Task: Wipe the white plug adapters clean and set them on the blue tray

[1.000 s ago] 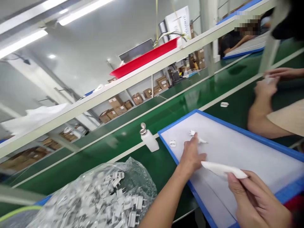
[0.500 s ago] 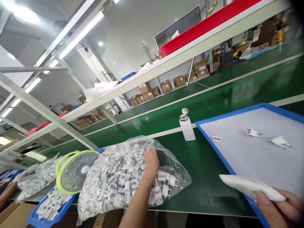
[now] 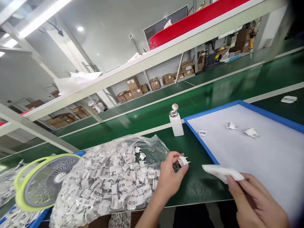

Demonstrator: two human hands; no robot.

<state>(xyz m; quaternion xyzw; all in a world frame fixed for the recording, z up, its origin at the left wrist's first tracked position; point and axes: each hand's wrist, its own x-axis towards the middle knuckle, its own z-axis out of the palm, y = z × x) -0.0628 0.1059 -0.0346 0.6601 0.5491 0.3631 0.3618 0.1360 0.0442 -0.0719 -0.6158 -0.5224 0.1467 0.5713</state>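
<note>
Between the thumb and fingers of my left hand (image 3: 170,174) is a white plug housing (image 3: 183,161) with two pins pointing right. It is just off the right side of a clear plastic bag (image 3: 155,144) full of similar white plug housings (image 3: 114,177). My right hand (image 3: 256,199) pinches a folded white cloth (image 3: 222,172) over the near left edge of a blue-rimmed tray (image 3: 201,141). On the tray's white surface lie two pinned plug pieces (image 3: 251,133) and a small oval piece (image 3: 202,132).
A white pump bottle (image 3: 177,125) with its metal lid raised stands behind my hands. A green-rimmed fan (image 3: 45,183) is left of the bag. Beyond the tray lies a white oval part (image 3: 289,99). A shelf beam (image 3: 142,65) crosses above the green bench.
My left hand has come out of the bag and moved right, now holding a plug housing. My right hand still holds the cloth. The view has swung right.
</note>
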